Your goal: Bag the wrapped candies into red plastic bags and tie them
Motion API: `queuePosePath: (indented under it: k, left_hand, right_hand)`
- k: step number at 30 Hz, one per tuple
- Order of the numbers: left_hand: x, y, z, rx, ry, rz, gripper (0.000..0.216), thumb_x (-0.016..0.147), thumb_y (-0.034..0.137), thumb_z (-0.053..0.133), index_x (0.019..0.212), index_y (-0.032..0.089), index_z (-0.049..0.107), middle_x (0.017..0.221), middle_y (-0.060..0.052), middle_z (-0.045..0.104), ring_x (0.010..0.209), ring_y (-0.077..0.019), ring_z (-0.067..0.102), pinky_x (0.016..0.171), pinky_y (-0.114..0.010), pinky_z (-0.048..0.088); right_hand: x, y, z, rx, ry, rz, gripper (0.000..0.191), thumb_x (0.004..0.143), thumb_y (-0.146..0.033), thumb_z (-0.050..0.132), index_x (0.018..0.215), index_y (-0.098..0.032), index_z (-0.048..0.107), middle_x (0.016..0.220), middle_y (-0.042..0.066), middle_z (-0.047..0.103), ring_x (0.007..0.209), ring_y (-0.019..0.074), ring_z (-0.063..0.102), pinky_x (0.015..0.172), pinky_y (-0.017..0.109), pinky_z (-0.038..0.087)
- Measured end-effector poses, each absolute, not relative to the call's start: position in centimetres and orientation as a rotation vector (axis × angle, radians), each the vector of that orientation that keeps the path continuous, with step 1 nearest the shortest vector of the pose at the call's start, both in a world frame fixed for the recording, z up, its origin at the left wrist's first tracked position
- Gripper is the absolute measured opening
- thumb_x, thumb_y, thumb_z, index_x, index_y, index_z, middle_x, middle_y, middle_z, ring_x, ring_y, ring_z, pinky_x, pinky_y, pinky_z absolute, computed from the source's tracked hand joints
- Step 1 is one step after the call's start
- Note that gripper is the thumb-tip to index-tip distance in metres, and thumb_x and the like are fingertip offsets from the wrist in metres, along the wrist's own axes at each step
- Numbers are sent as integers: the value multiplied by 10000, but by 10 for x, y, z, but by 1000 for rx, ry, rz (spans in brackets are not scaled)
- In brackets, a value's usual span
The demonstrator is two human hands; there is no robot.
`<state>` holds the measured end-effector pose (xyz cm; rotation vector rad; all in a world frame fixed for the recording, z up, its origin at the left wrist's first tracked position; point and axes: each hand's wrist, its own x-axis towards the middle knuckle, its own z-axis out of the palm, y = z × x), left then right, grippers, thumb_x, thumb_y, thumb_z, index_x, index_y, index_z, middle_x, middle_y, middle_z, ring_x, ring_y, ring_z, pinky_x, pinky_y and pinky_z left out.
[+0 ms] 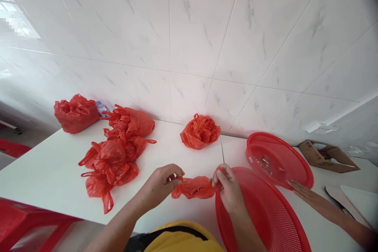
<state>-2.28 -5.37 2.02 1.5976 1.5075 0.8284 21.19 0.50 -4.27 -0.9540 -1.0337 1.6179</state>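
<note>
A red plastic bag [198, 187] is stretched between my two hands, low over the front of the white table. My left hand [165, 183] pinches one end of it between thumb and fingers. At the other end, my right hand [228, 187] grips the bag beside the rim of a large red plastic basket [291, 208]. Beyond my hands, a crumpled bundle of red bags [201, 132] sits against the wall. Several tied red bags [113, 157] are heaped on the left. What the held bag contains, if anything, I cannot make out.
Another person's hand [307, 193] touches a second red basket [280, 138] holding a few small items. Behind it stands an open cardboard box [325, 157]. A full red bag [76, 114] and a plastic bottle [102, 108] stand far left. A red stool [32, 220] is below the table.
</note>
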Motion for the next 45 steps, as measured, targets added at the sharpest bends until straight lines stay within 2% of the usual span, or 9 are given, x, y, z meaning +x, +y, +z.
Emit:
queuePosePath:
  k: [6,10,14,17,27,34,39,41,45]
  left_hand:
    - [-1,-54,12,1529,1400,802,117,765,148,507,809,191,607,753,2,657,664,-125,550,617,-238,409]
    - [14,-52,-5,1495,1399,811,110,740,129,499,773,188,585,700,10,624,653,-124,539,614,-237,416]
    - [23,-52,-20,1559,1383,840,200,712,79,478,838,207,566,845,-11,632,768,-143,580,688,-257,467]
    - [24,-54,-29,1746,1416,928,238,742,72,479,903,232,551,959,-29,605,864,-166,575,775,-302,479]
    - [33,-54,-45,1829,1263,636,266,702,41,467,757,230,646,929,-3,657,878,-156,604,799,-252,459]
    - [18,-45,-66,1665,1582,728,154,763,118,436,691,215,530,773,3,613,750,-161,583,698,-272,452]
    - [25,-47,-80,1621,1586,876,141,720,88,478,722,206,554,1095,-43,649,1023,-183,571,897,-304,428]
    - [28,-47,-82,1547,1603,738,139,720,111,486,760,211,573,989,-15,685,921,-165,593,814,-277,446]
    - [28,-48,-82,1428,1653,529,145,730,199,530,846,231,611,822,27,691,757,-148,592,648,-247,419]
  right_hand:
    - [197,-13,-46,-926,-1116,1827,462,915,-590,359,978,-211,615,468,-90,341,391,66,207,402,218,182]
    - [188,-23,-42,-922,-1542,2014,389,806,-512,611,1035,-199,635,569,-68,447,450,65,341,448,212,256]
    - [178,-25,-51,-953,-1560,1991,396,844,-511,549,657,-164,581,496,-65,385,454,59,301,462,224,210]
    - [175,-20,-62,-1074,-1418,1939,467,864,-546,489,582,-175,513,435,-67,369,407,58,283,435,231,179]
    - [175,-18,-77,-1213,-1232,1883,458,882,-531,402,582,-198,491,407,-61,384,352,79,321,384,238,202]
    - [197,-17,-72,-944,-1451,1910,493,881,-582,450,880,-144,679,592,-14,549,485,89,439,534,242,326]
    - [200,-19,-81,-1056,-1588,1813,381,838,-498,519,726,-163,662,660,13,558,657,153,514,657,283,386]
    - [197,-15,-92,-1091,-1646,1801,200,732,-387,622,771,-191,623,665,-11,545,636,149,496,627,272,381]
    - [193,-9,-113,-1408,-1729,1494,239,629,-289,620,866,-263,603,554,-61,462,547,155,460,567,274,360]
